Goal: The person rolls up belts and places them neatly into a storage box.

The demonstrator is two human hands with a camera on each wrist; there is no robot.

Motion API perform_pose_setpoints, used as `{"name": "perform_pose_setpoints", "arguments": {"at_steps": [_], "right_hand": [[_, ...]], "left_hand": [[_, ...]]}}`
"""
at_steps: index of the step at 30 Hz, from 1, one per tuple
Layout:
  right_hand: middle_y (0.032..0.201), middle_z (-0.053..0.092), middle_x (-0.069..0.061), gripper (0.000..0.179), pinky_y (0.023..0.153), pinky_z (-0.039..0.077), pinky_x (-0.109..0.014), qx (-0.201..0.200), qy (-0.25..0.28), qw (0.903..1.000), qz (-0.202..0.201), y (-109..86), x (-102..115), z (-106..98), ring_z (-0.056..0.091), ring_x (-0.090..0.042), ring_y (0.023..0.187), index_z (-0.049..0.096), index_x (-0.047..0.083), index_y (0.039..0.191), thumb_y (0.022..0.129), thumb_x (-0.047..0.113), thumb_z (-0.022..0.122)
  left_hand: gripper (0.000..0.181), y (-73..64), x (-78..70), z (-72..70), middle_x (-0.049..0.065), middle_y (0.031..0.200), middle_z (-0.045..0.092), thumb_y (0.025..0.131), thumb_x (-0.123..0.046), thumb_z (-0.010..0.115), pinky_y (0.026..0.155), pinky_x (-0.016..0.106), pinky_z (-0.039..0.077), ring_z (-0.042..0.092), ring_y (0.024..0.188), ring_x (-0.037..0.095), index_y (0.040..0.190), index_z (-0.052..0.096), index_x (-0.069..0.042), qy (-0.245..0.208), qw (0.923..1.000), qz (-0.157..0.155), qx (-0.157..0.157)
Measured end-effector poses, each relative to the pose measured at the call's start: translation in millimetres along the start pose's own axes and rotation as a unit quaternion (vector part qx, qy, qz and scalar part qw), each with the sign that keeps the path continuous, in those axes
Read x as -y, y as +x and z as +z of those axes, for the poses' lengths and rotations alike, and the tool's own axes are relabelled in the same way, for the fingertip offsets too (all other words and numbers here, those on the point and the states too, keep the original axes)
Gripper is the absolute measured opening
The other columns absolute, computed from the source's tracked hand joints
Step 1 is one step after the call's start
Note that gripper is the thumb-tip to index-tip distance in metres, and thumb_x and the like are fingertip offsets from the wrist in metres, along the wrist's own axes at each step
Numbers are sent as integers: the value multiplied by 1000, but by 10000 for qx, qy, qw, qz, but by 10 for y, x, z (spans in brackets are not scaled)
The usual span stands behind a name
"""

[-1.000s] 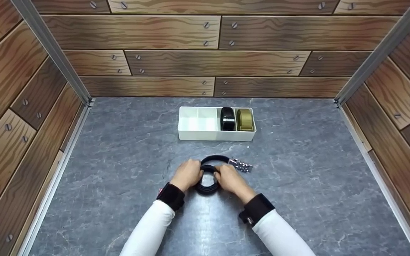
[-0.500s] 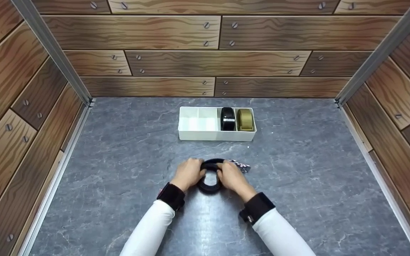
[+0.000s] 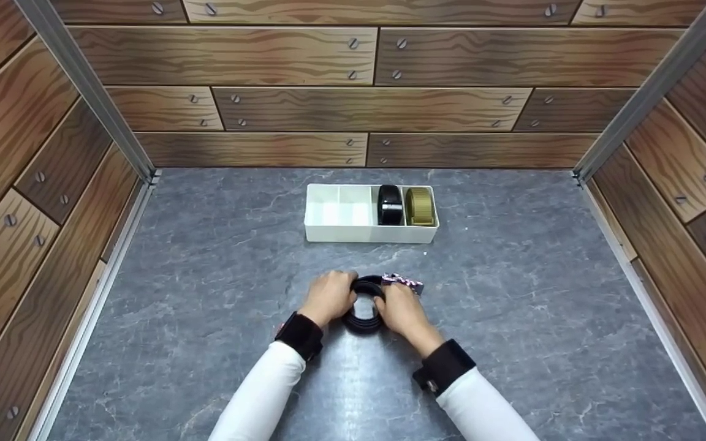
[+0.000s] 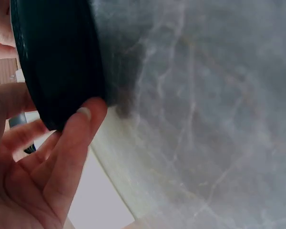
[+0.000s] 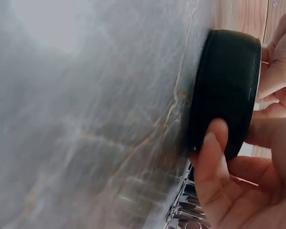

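Note:
A black belt (image 3: 362, 327), coiled into a ring, stands on its edge on the floor in the head view. Its shiny silvery buckle (image 3: 413, 285) lies at the coil's far right, partly behind the right hand. My left hand (image 3: 330, 295) pinches the coil's left side; in the left wrist view thumb and fingers hold the strap (image 4: 62, 57). My right hand (image 3: 403, 307) holds the right side, its thumb on the outer strap (image 5: 226, 81) in the right wrist view. Part of the buckle (image 5: 188, 210) shows below those fingers.
Beyond the hands stands a white divided box (image 3: 341, 234). Its right compartments hold a rolled black belt (image 3: 390, 205) and a rolled olive belt (image 3: 420, 206). Wood-patterned walls (image 3: 292, 110) enclose the grey marbled surface (image 3: 206, 245) at the back and both sides.
The belt's loose outer end has been drawn in around the coil. Its buckle has moved left, up against the right hand. Both hands stay on the coil with small shifts.

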State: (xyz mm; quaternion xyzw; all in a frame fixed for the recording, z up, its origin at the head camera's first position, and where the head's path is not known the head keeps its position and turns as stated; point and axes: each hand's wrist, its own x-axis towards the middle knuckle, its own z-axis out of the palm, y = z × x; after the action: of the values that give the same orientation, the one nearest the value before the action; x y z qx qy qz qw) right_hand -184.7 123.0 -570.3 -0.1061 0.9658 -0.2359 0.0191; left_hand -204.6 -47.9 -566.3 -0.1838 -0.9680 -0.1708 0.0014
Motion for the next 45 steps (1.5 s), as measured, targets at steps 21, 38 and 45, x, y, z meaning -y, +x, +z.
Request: {"name": "perform_pose_setpoints", "arguments": {"at_steps": [21, 38, 45], "right_hand": [[69, 63, -3, 22, 55, 49, -36, 250, 113, 9991, 326, -27, -14, -341, 56, -17, 58, 72, 9, 80, 91, 28, 69], [118, 65, -11, 48, 76, 51, -40, 659, 1377, 9770, -1488, 236, -174, -656, 58, -18, 84, 61, 10, 134, 94, 35, 65], [117, 68, -11, 55, 48, 44, -27, 648, 1571, 9748, -1447, 203, -15, -649, 46, -9, 53, 58, 11, 136, 86, 26, 76]], "left_hand": [[4, -59, -4, 43, 11, 79, 67, 83, -8, 68, 60, 41, 54, 66, 70, 31, 84, 66, -5, 244, 9974, 387, -562], [30, -105, 70, -164, 12, 92, 65, 87, 0, 65, 49, 33, 54, 64, 56, 26, 117, 69, -3, 655, 9412, 2184, -2495], [41, -106, 116, -215, 14, 99, 65, 80, 12, 66, 52, 29, 55, 66, 59, 25, 120, 66, 0, 156, 9290, 2418, -2798]]}}
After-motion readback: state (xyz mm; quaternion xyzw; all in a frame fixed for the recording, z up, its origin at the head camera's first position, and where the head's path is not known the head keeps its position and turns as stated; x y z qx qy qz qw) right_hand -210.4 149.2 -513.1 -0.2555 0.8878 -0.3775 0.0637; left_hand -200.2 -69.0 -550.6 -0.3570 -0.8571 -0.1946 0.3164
